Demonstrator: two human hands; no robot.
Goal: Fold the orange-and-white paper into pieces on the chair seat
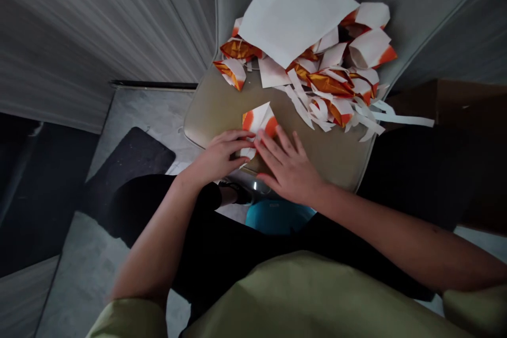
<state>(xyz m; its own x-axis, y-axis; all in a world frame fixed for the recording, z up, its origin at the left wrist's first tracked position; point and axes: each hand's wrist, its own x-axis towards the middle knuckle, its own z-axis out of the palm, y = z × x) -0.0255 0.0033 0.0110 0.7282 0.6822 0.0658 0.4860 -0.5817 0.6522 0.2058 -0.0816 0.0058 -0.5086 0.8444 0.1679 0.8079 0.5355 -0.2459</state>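
A folded sheet of white and orange paper (259, 114) lies flat near the front of the chair seat (209, 103). My left hand (222, 156) rests on its left edge, fingers stretched over the paper. My right hand (287, 166) lies across its right side with the fingers spread, pressing on it from above. The fingertips of both hands are close together over the paper's middle. Part of the folded paper is hidden under the fingers.
Behind, a pile of folded gold and orange papers (330, 84) lies with loose white strips (299, 100). A large white sheet (295, 8) covers part of it. Below the seat is a teal object (277, 216). A dark mat (137, 156) lies on the floor, left.
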